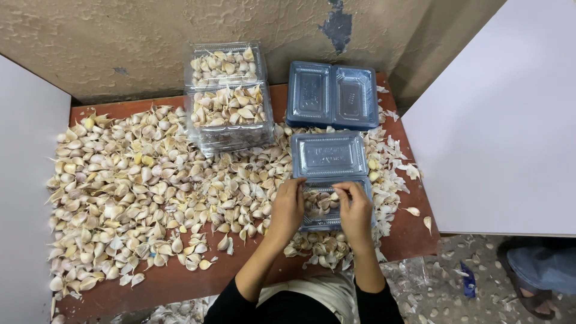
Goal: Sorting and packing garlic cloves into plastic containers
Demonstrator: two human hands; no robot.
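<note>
Fingers of both hands clamp the open clamshell box [329, 180], hemmed by loose garlic cloves [132, 192] and filled stacked boxes [228, 102].

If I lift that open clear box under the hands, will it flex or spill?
The open clear box looks thin-walled, so it probably flexes. With few garlic cloves inside, it seems light. Its hinged lid lies open, so cloves could spill if tilted.

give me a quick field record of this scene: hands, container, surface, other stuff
left hand: on left edge of the open clear plastic clamshell box
right hand: over the box's front half, among cloves
box contents: a few garlic cloves
surface: reddish-brown wooden table
spread: loose garlic cloves
behind: stacked filled clear boxes; empty open clamshell
</note>
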